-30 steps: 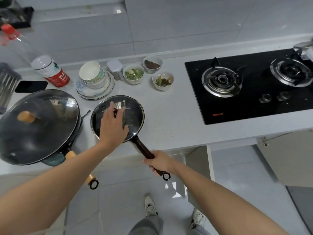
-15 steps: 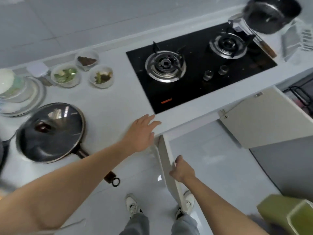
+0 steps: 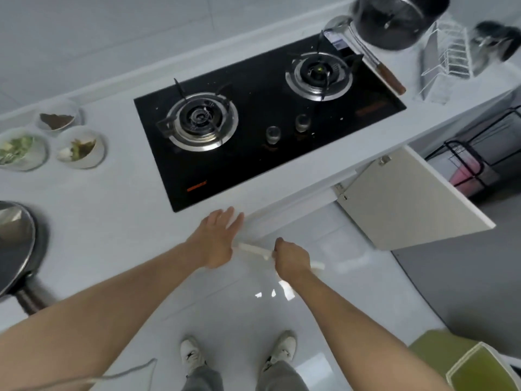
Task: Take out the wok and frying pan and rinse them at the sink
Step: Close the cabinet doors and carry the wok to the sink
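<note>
Frying pan, round and glass-lidded, sits left; right hand grips flat white door edge, left hand flat-fingered.

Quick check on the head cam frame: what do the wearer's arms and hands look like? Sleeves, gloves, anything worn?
Both forearms are bare right up to the bottom frame edge, with no sleeves in view. The left hand and right hand are bare too: no gloves, and no watch, ring or strap shows on the wrists or fingers. Below them, grey trousers and white shoes show.
</note>
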Demonstrator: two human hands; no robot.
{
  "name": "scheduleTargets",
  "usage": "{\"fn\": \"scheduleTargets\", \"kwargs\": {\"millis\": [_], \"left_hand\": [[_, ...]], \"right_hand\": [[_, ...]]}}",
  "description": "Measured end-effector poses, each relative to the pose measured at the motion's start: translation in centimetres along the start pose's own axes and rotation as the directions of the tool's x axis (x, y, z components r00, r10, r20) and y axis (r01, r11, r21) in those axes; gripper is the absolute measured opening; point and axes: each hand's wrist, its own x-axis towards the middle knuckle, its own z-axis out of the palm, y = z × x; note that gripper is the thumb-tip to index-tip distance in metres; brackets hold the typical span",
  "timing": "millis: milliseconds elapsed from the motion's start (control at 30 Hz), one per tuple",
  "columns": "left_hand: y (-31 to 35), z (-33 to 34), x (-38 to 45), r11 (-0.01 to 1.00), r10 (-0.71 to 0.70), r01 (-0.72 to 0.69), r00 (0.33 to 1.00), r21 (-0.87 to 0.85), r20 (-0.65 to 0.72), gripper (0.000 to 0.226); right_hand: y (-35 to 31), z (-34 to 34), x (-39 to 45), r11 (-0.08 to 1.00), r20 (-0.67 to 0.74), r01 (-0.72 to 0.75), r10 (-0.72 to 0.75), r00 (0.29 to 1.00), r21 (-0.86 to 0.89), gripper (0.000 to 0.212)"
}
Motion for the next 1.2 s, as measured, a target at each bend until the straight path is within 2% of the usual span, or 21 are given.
{"fn": "scheduleTargets", "kwargs": {"millis": [100,167,233,333,433,500,633,733,800,867,967,1033,1200], "left_hand": [[0.2,-2.2,0.3,0.999,-0.037,0.042,0.989,-0.032,0.140,0.082],[0.7,-4.0,0.9,0.998,-0.053,0.061,0.978,-0.029,0.201,0.077],[1.7,-5.6,1.8,0.997,-0.070,0.073,0.971,-0.008,0.230,0.070],[3.9,-7.1,4.0,0.993,0.013,-0.024,0.995,0.116,0.098,0.060],[7.8,-9.4,8.6,0.981,0.186,-0.184,0.982,0.063,-0.025,0.067],[11.6,-11.2,12.1,0.968,0.250,-0.250,0.968,0.015,-0.005,0.068],[17.8,-14.4,17.7,0.965,0.262,-0.263,0.965,0.018,0.016,0.071],[20.3,-15.0,20.8,0.970,0.237,-0.242,0.967,0.041,0.091,0.077],[22.0,-14.7,22.3,0.976,0.204,-0.213,0.969,0.050,0.137,0.085],[22.3,-14.7,22.3,0.980,0.174,-0.187,0.972,0.072,0.156,0.091],[22.9,-15.3,22.3,0.991,0.106,-0.120,0.972,0.055,0.210,0.092],[23.8,-15.9,22.3,0.995,0.071,-0.086,0.968,0.050,0.242,0.088],[24.6,-16.7,21.9,1.000,-0.001,-0.005,0.967,0.023,0.255,0.087]], "right_hand": [[1.5,-2.8,3.7,0.997,-0.058,0.013,-0.017,0.998,-0.080,0.029],[3.2,-4.1,5.0,0.992,-0.104,-0.074,0.063,0.993,-0.102,0.040],[5.5,-4.8,5.1,0.979,-0.124,-0.201,0.194,0.973,-0.042,0.054],[8.8,-5.0,4.3,0.958,-0.126,-0.285,0.287,0.950,0.037,0.060],[12.8,-6.3,3.7,0.955,-0.109,-0.290,0.295,0.949,0.059,0.069],[16.1,-8.0,4.1,0.946,-0.119,-0.304,0.316,0.941,0.114,0.074],[23.7,-12.8,6.0,0.942,-0.160,-0.279,0.310,0.937,0.189,0.076],[30.8,-16.5,7.0,0.925,-0.316,-0.319,0.371,0.873,0.205,0.073],[37.0,-18.0,7.8,0.899,-0.364,-0.393,0.437,0.822,0.192,0.075],[40.9,-18.4,8.3,0.869,-0.287,-0.464,0.495,0.820,0.171,0.081],[43.2,-18.0,8.5,0.858,-0.046,-0.491,0.502,0.864,0.155,0.075],[43.0,-17.6,7.8,0.869,-0.003,-0.475,0.480,0.877,0.135,0.066],[39.1,-16.9,6.4,0.911,0.053,-0.352,0.348,0.936,0.214,0.044]]}}
